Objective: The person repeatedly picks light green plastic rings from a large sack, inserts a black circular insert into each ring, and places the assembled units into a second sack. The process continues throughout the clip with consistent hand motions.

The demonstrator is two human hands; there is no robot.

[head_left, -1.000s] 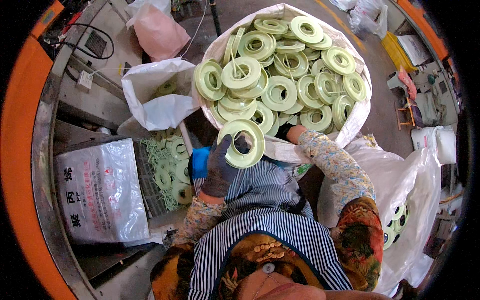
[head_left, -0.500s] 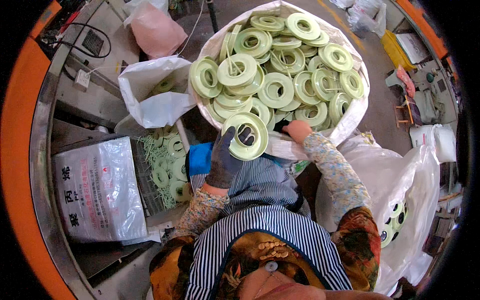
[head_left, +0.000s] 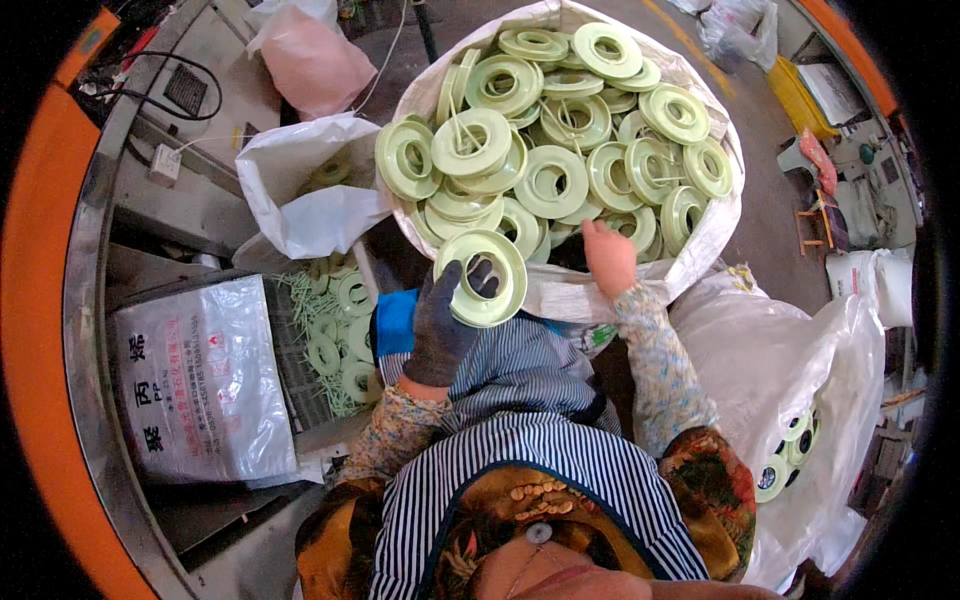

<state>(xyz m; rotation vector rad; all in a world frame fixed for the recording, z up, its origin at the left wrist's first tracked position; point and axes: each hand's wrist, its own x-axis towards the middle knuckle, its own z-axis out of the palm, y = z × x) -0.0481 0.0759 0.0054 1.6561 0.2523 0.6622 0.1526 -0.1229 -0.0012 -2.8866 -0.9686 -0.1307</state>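
Note:
In my gloved left hand (head_left: pixel 440 325) is a pale green plastic flanged ring (head_left: pixel 508 290). The thumb lies on its rim and dark fingertips show through the centre hole. My bare right hand (head_left: pixel 611 258) is at the near edge of a large white woven sack (head_left: pixel 722 190), its fingers drawn together; whether anything is between them I cannot make out. Beside those fingers is a dark patch whose nature is unclear. Many similar green rings (head_left: pixel 552 182) lie heaped in the sack, some with thin sprue sticks attached.
On the left, a crate (head_left: pixel 300 375) holds green rings and loose thin sticks, next to a printed white plastic bag (head_left: pixel 205 380). An opened white sack (head_left: pixel 310 225) stands behind it. At right, a translucent bag (head_left: pixel 740 370) contains rings with black parts. A pink bag (head_left: pixel 315 65) sits far left.
My right hand has moved slightly right and its fingers have lifted from the dark patch. The ring in my left hand has shifted a little left and down.

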